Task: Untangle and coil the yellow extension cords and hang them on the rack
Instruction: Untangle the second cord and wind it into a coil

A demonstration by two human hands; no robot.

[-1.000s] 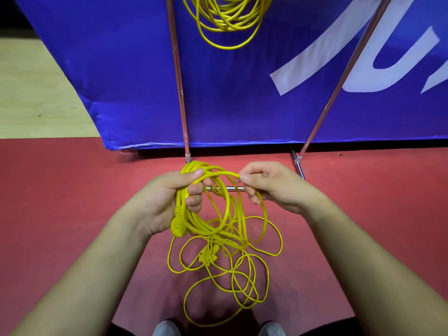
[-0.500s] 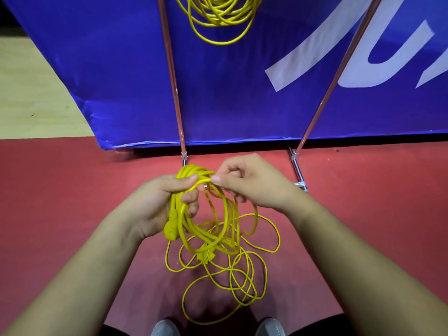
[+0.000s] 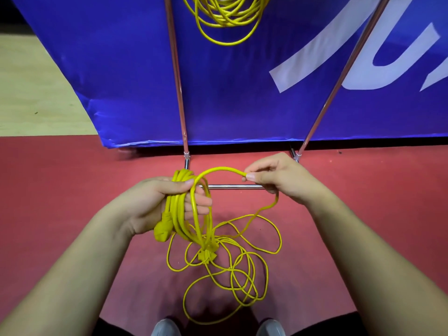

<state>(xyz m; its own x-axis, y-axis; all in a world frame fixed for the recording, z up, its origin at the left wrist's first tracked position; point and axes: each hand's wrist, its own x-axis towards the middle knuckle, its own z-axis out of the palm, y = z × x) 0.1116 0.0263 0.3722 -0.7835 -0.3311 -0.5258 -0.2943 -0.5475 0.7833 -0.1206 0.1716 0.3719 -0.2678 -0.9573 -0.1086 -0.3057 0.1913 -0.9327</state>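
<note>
Left hand [image 3: 167, 204] grips the coil [image 3: 178, 197], fingers wrapped round it. Right hand [image 3: 278, 180], now swung out to 3 o'clock of the coil, pinches the cord [image 3: 218, 169] and draws a fresh arc: the next loop looks ready to lay in. Tangle [image 3: 207, 254] on the floor [image 3: 72, 190] at 6 o'clock. Hung coil [image 3: 225, 20] on the rack [image 3: 178, 93] at 12.
</note>
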